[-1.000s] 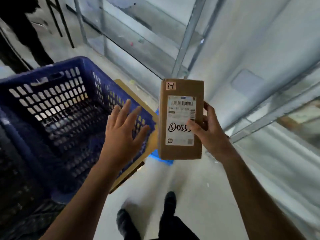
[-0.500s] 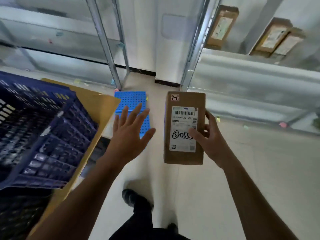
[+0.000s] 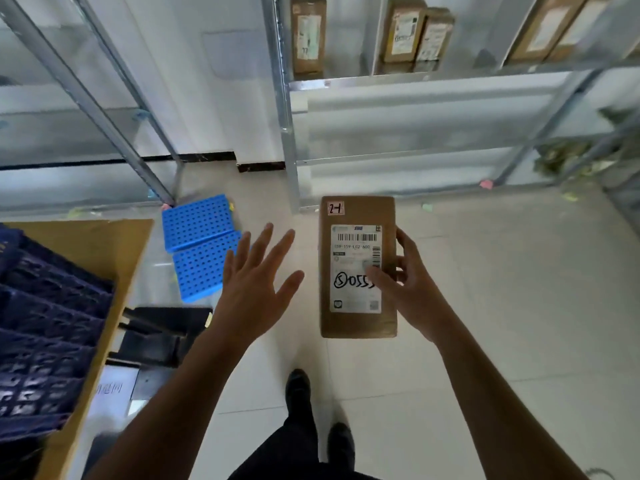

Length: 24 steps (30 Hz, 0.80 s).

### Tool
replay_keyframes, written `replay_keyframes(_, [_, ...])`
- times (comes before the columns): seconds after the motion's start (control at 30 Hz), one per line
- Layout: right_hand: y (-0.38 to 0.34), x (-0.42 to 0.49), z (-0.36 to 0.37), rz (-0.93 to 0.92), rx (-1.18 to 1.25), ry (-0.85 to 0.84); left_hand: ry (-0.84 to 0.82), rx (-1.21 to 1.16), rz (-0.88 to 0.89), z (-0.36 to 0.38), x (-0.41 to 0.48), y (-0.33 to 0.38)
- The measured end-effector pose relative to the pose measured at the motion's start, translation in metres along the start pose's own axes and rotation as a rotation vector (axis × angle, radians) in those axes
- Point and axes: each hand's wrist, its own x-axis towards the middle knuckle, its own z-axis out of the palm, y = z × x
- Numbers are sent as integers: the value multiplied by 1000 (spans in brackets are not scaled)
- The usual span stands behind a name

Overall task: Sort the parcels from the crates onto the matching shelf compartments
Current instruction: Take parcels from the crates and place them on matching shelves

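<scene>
Right hand (image 3: 412, 289) grips the parcel (image 3: 358, 268) by one edge, held in the air before the shelf (image 3: 429, 81). Left hand (image 3: 256, 289) open, empty. Risk: one-sided grip could let it tip; label "2-1" misread means wrong compartment.

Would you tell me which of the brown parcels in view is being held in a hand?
The labelled parcel, gripped by the right hand; the other parcels stand on the shelf.
</scene>
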Motion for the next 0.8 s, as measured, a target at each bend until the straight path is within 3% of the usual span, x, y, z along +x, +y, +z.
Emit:
replay_keyframes(0.3, [-28, 58, -7, -54, 23, 179, 78, -40, 24, -22, 83, -15])
replay_keyframes(0.8, [-74, 181, -35, -82, 30, 192, 93, -60, 92, -32, 236, -12])
